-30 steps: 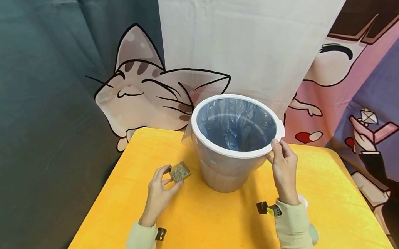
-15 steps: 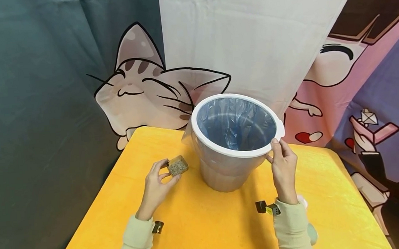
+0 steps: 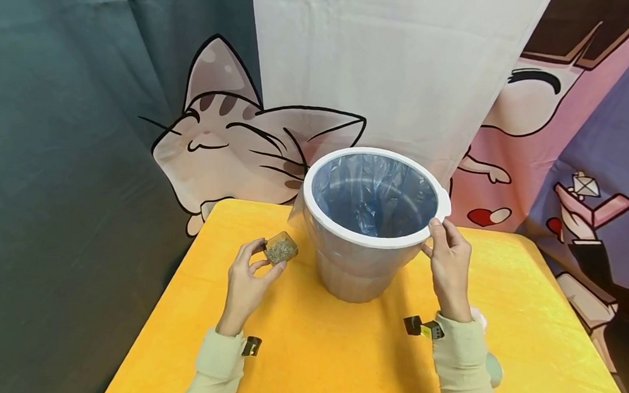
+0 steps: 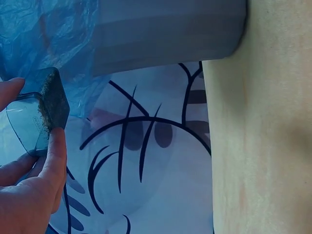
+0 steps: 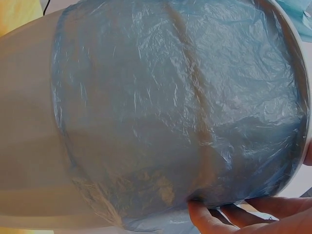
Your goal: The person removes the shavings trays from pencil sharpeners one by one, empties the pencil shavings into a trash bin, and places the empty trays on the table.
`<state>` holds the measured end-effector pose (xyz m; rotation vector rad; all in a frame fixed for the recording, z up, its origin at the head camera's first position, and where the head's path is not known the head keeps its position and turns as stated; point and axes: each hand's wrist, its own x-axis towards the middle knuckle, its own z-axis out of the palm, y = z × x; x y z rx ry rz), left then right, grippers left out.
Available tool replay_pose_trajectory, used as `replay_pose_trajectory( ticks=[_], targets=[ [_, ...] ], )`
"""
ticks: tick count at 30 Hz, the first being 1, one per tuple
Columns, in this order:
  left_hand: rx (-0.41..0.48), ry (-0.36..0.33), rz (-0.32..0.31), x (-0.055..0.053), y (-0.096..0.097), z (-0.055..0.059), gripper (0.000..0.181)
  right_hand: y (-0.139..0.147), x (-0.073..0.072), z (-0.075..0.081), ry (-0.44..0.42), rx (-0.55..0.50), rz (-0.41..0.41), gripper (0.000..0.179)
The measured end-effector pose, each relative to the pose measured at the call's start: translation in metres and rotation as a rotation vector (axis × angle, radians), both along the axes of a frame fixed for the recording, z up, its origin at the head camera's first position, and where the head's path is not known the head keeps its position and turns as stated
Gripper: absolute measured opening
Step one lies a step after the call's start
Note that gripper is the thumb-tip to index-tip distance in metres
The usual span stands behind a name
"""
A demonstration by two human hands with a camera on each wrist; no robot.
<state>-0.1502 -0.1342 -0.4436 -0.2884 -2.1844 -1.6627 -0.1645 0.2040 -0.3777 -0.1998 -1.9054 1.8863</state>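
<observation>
My left hand (image 3: 244,286) pinches a small clear box (image 3: 281,249) by its sides, left of the bin and apart from it. Greyish-brown crumbly bits (image 4: 45,100) lie inside the box, which is tilted. A grey waste bin (image 3: 347,276) with a white rim stands on the yellow table. Its bluish plastic liner (image 3: 374,186) is folded down over the outside. My right hand (image 3: 451,266) grips the bin's rim at the near right, thumb on top and fingers beneath. In the right wrist view those fingers (image 5: 209,219) press against the liner.
A yellow cloth covers the table (image 3: 326,360). Partly hidden beside my right sleeve are a pale green object (image 3: 494,369) and a pinkish-white one (image 3: 479,318). Behind the table hangs a printed backdrop (image 3: 224,154) with a cartoon cat, close to the bin.
My left hand has moved a little farther from me with the clear box, and the box's tilt has changed. My right hand and the bin have stayed in place.
</observation>
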Motion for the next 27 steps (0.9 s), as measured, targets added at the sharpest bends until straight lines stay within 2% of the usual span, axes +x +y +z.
replay_pose_trajectory(
  ticks=[8,15,23,27],
  targets=[
    [0.018,-0.011,-0.017,-0.005,0.000,0.002,0.060,-0.001,0.000,0.001,-0.009,-0.011,0.001,0.048],
    [-0.002,-0.007,-0.027,-0.005,-0.003,0.006,0.060,0.001,0.000,0.001,-0.017,-0.018,-0.005,0.047],
    [-0.023,0.013,-0.012,-0.006,-0.007,0.018,0.060,0.002,0.000,0.001,-0.014,-0.038,0.003,0.048],
    [-0.027,0.028,-0.009,-0.003,-0.006,0.031,0.059,0.001,0.000,0.001,-0.025,-0.035,0.007,0.049]
  ],
)
